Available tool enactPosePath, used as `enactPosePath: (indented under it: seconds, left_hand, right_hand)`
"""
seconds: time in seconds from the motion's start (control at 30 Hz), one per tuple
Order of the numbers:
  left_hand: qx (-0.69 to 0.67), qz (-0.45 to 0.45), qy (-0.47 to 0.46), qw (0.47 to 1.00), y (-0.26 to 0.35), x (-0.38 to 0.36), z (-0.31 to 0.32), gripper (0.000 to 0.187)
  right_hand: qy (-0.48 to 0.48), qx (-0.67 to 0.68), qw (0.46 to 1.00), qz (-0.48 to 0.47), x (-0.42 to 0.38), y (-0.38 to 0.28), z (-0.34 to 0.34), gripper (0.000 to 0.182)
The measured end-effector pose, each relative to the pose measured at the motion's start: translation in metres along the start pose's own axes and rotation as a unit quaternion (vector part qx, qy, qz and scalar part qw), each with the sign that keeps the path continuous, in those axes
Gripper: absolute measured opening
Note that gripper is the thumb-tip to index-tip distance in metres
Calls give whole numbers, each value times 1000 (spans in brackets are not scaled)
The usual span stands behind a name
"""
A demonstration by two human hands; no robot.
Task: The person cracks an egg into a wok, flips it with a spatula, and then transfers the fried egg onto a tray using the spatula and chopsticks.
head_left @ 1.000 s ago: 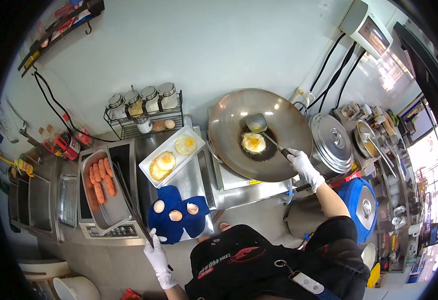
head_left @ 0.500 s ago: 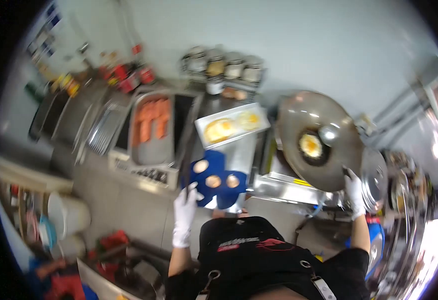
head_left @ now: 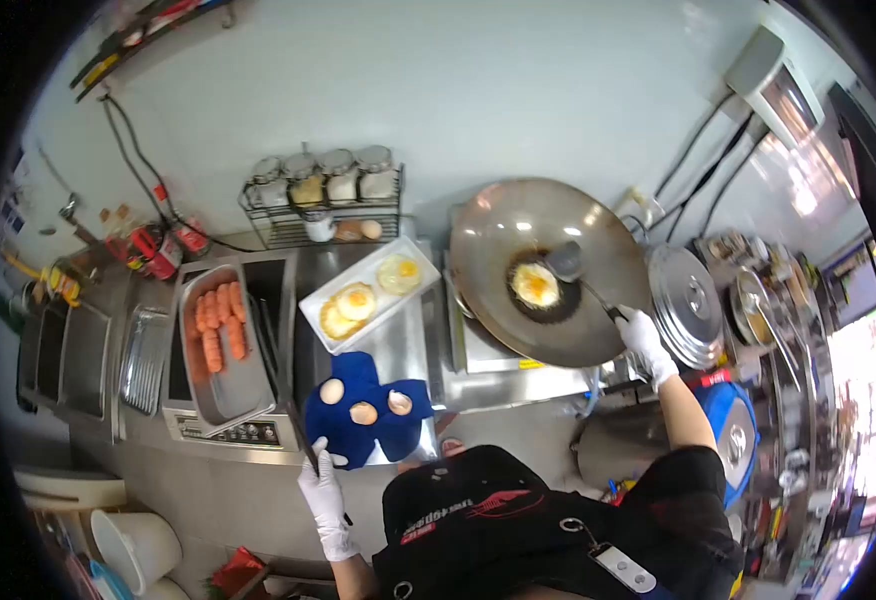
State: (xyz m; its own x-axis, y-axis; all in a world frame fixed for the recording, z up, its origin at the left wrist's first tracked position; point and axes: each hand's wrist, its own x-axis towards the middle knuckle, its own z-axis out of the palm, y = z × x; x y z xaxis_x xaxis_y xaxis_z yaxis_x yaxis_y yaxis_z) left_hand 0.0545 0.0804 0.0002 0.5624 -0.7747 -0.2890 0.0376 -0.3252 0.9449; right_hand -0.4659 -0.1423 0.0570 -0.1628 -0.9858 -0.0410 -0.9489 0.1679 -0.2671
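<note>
My right hand (head_left: pixel 644 350), in a white glove, is closed around the handle of a ladle (head_left: pixel 564 262). The ladle's bowl lies in a large wok (head_left: pixel 498 220), close to the fried egg (head_left: pixel 536 286). My gloved left hand (head_left: pixel 324 492) grips a long, thin, dark utensil (head_left: pixel 295 405), whose exact kind I cannot make out. Beside that hand a blue cloth (head_left: pixel 350 445) bears one egg (head_left: pixel 331 391) and two pieces that look like eggshell (head_left: pixel 363 413). Behind the cloth, several fried eggs (head_left: pixel 354 301) rest on a white rectangular tray (head_left: pixel 310 312).
Sausages (head_left: pixel 212 350) lie in a metal pan (head_left: pixel 243 400) to the left. A wire rack (head_left: pixel 278 235) with several seasoning jars (head_left: pixel 341 180) stands by the wall. Right of the wok are metal lids (head_left: pixel 686 300) and a blue-rimmed container (head_left: pixel 743 405).
My view has swung, so the counter now sits further left and the picture is sharper. The ladle's bowl still lies by the egg in the wok. Both hands keep their grip.
</note>
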Motion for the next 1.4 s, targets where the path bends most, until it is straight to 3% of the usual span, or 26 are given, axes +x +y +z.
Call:
enactPosePath:
  seconds: [0.17, 0.3, 0.37, 0.63, 0.83, 0.9, 0.93, 1.1, 1.23, 1.4]
  left_hand:
    - [-20, 8, -12, 1000, 5, 10, 4, 24]
    - [-11, 22, -19, 1000, 11, 15, 8, 24]
    - [-6, 26, -27, 999, 11, 16, 10, 25]
    - [29, 15, -37, 999, 16, 20, 12, 27]
    - [24, 23, -54, 998, 11, 30, 16, 28]
    - [29, 31, -63, 997, 11, 33, 19, 28]
    - [30, 31, -66, 997, 11, 34, 20, 28]
    - [27, 46, -84, 995, 10, 37, 23, 28]
    - [31, 62, -93, 993, 8, 40, 23, 28]
    - [28, 54, -111, 992, 11, 39, 25, 27]
  right_hand:
    - [-13, 18, 999, 37, -2, 4, 7, 35]
    - [27, 43, 997, -50, 1, 22, 34, 40]
    - [-108, 229, 958, 135, -3, -12, 20, 39]
    - [-77, 298, 936, 173, -1, -17, 9, 37]
    - [-37, 205, 972, 110, -20, -14, -2, 36]
    - [5, 119, 993, 12, -30, -13, -2, 37]
    - [-13, 112, 992, 51, -37, -20, -8, 38]
    - [25, -19, 999, 29, -50, -25, -17, 39]
    - [102, -132, 984, -56, -53, -17, -33, 37]
    - [-12, -135, 991, -19, -43, -28, -90, 25]
